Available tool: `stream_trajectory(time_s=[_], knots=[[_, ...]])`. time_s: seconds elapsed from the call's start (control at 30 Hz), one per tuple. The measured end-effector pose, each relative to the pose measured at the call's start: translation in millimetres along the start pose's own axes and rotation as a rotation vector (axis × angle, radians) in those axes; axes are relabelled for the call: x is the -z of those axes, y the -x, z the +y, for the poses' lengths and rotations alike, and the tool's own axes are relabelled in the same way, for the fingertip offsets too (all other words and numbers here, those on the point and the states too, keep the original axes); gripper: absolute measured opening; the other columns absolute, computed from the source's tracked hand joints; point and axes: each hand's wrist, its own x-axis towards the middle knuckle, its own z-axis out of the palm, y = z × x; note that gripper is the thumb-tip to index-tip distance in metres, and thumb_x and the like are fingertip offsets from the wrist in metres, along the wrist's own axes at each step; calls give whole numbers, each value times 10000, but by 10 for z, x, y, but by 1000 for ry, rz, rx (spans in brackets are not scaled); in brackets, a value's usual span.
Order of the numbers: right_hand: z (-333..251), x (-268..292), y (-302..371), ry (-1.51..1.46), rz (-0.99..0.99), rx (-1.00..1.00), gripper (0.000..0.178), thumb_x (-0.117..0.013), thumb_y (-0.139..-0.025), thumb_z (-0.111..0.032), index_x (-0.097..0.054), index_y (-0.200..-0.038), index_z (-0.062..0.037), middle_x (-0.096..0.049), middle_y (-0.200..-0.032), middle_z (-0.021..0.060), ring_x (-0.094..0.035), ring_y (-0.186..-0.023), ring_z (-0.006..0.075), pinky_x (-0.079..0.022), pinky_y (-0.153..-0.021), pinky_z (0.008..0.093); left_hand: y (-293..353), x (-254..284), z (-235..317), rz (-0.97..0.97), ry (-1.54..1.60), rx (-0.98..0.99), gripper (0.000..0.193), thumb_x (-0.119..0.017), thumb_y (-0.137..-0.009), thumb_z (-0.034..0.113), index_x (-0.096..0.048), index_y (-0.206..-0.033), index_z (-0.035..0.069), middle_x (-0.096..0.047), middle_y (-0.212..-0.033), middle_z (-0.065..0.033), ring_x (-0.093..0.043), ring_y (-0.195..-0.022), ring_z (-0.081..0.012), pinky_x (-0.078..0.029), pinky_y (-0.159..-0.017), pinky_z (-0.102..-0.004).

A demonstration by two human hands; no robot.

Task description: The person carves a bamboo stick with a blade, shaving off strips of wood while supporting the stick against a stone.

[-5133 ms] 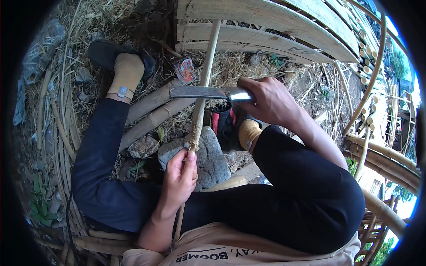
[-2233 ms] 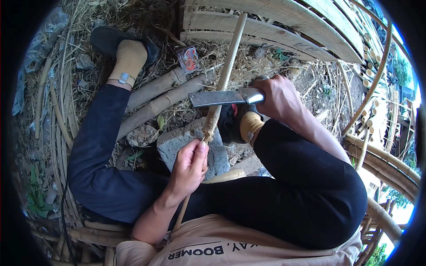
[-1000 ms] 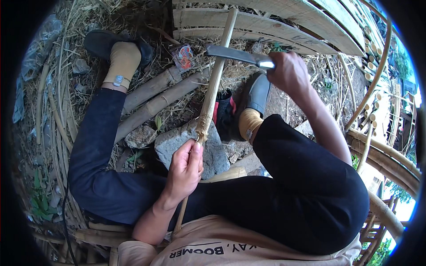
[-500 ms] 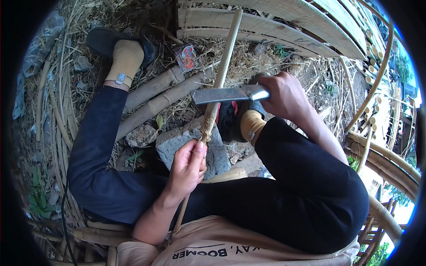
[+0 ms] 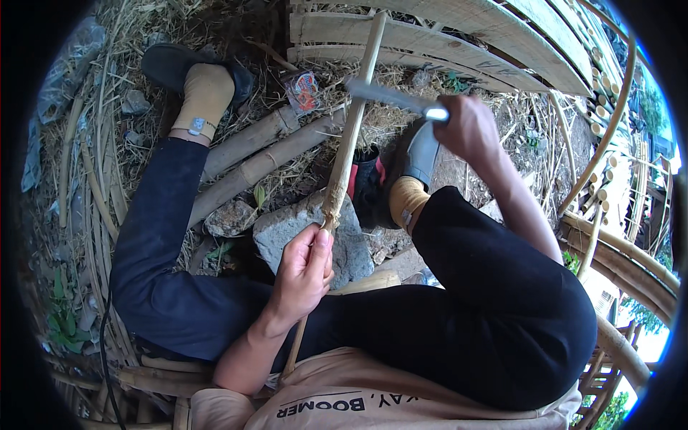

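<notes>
My left hand is closed round a pale bamboo stick, just below a rough, frayed node. The stick slants up and slightly right, away from my body, and its lower end reaches my shirt. In my right hand is the handle of a machete. Its blade, a little blurred, lies across the upper part of the stick; whether it touches the wood I cannot tell. Under the stick sits a grey stone block, close to my left hand.
Bamboo poles lie on the straw-strewn ground between my outstretched legs. A wooden slat crate stands at the far side. Cut bamboo is stacked at the right. A red and black object lies beside my right shoe.
My right hand has moved the machete away from me along the stick, toward its far end, and the blade has turned. My left hand and the stick have hardly moved.
</notes>
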Motion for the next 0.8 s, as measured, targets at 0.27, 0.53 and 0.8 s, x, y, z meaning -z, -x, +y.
stream_trajectory(time_s=[0.27,0.53,0.8], knots=[[-66,86,139,-51,-75,126,132,-646,-714,-149,-692,-811,-71,-664,-683,190,-683,-705,399,-558,-706,483,-18,-18,50,14,69,71,281,-426,-1112,298,-471,-908,111,-303,-593,84,-232,-408,2,-161,-367,-212],[-409,108,287,-165,-175,229,147,-696,-686,-118,-710,-817,-54,-686,-711,179,-696,-698,380,-559,-681,476,-8,-4,-55,116,-208,-75,328,-492,-1090,236,-481,-813,62,-402,-599,55,-360,-526,-22,-300,-466,-240],[29,29,-26,7,-13,51,153,-672,-690,-121,-729,-819,-61,-681,-703,198,-690,-697,396,-563,-709,471,4,30,-75,147,-390,-156,298,-494,-1084,200,-513,-844,25,-429,-587,24,-379,-530,-32,-314,-477,-267]])
